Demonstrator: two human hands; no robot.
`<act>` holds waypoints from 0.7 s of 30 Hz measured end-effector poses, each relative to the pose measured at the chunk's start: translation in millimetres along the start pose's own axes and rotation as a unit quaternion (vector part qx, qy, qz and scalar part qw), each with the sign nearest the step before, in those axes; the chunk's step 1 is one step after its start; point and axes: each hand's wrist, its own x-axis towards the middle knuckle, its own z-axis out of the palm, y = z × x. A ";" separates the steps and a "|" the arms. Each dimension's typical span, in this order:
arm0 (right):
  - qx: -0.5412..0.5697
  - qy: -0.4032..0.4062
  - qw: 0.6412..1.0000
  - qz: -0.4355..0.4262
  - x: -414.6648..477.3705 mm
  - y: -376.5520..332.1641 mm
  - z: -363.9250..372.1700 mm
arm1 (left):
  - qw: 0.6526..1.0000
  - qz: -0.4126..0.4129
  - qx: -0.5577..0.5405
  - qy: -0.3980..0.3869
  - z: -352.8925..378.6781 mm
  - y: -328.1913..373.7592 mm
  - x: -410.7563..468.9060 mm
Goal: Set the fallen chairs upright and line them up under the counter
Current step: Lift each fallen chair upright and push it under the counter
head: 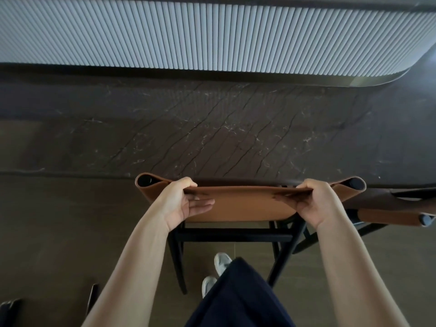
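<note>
Left hand (186, 200) and right hand (311, 202) are pinching the top edge of the chair (243, 205), seemingly standing under the counter (212, 138).

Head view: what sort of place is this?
Probably a bar or dining area, home or café: a dark marble counter, a fluted pale panel beyond it, and a tan leather-backed chair at its edge with a matching chair beside.
</note>
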 end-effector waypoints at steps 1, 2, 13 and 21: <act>0.002 -0.003 1.000 0.003 -2.1 2.5 -2.5 | 1.000 -0.006 0.003 0.000 -2.1 -2.5 -1.7; 0.002 -0.004 1.000 0.001 -4.3 4.7 -4.4 | 1.000 -0.011 0.008 0.000 -3.6 -5.2 -3.3; -0.002 0.010 1.000 -0.006 -24.8 24.6 -17.5 | 1.000 -0.006 0.026 -0.010 -12.2 -26.8 -18.2; 0.010 -0.005 1.000 0.007 -10.7 53.7 -28.1 | 1.000 -0.016 0.014 -0.016 -35.6 -51.5 1.4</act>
